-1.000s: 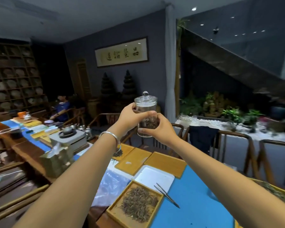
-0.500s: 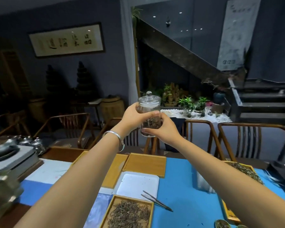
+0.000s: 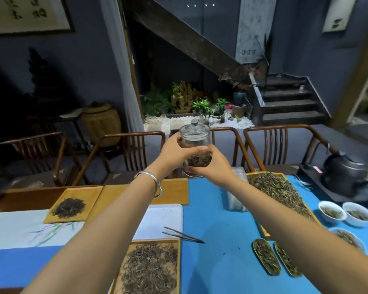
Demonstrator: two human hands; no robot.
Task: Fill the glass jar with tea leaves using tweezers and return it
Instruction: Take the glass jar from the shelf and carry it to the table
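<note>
Nearest edge: square wooden tray of loose brown tea leaves point(image 3: 151, 268) is sitting on the blue-matted tabletop point(image 3: 219, 257), cropped by the frame bottom. Thin dark metal tweezers point(image 3: 183, 235) are lying just past it, straddling the white rectangular tray point(image 3: 168, 215) and the mat, nobody touching them. Two small leaf-shaped scoops of tea point(image 3: 274, 259) are lying to the right, white bowls point(image 3: 344, 213) beyond those. Mid-table: small wooden tray with a dark tea pile point(image 3: 72, 205) on the left, long wooden tray heaped with greenish tea point(image 3: 278, 192) on the right.

Both arms are reaching out far over the back edge. Left hand point(image 3: 172, 153) is wrapping the clear lidded glass jar point(image 3: 196, 145) from its left side, thumb across the front; right hand point(image 3: 216, 166) is cupping it lower from the right, fingers curled around the base. Jar is being held in the air, upright, lid on, tea filling only the bottom part (looks well short of full, though hands are covering some of the glass).

Risks, my read:
- Lid is just sitting loose; any tilt during set-down and it's sliding off.
- Jar is hanging beyond the tabletop edge, over the wooden chairs point(image 3: 136, 153); a slipping grip means glass on the floor.
- Arms are passing over the heaped tray; a dragging forearm is scattering leaves.

Can't tell where the return spot is.
</note>
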